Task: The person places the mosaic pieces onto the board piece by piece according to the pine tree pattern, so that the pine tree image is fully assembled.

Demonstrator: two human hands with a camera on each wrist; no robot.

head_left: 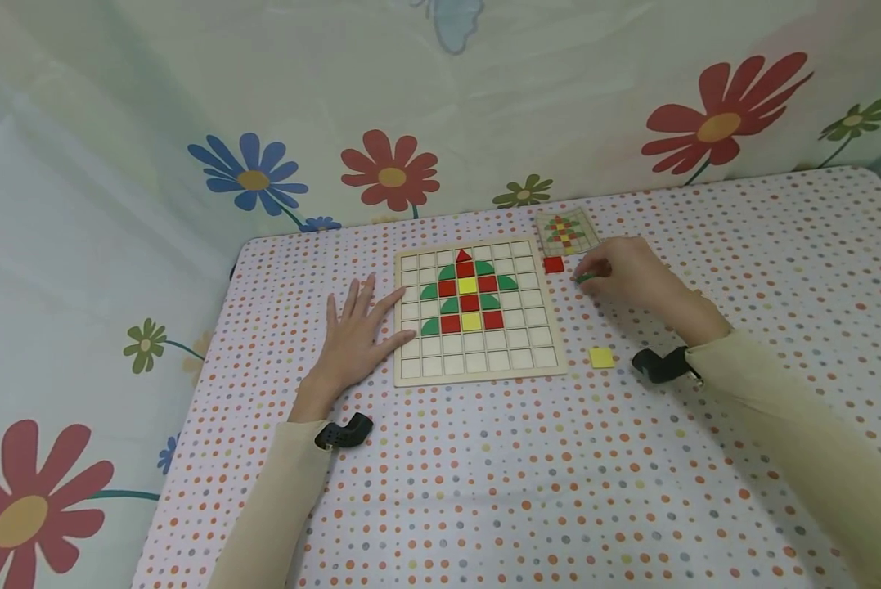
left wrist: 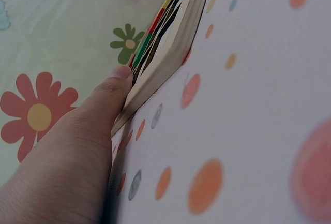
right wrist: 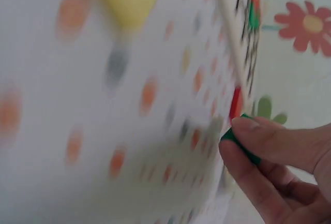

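A wooden grid board (head_left: 425, 368) lies on the dotted tablecloth, its cells partly filled with red and yellow squares, green quarter-round pieces and a red triangle (head_left: 464, 256) at the top. My left hand (head_left: 352, 335) lies spread on the table at the board's left side, thumb and a fingertip touching its edge. To the right of the board, my right hand (head_left: 627, 274) pinches a green piece (right wrist: 239, 140) between thumb and fingers; much of its outline is covered. A loose red square (head_left: 554, 264) lies between that hand and the board.
A small pattern card (head_left: 567, 231) showing a similar coloured figure lies behind the right hand. A yellow square (head_left: 601, 357) rests on the tablecloth near the board's lower right corner. The flowered cloth (head_left: 558, 98) hangs behind the table's far edge.
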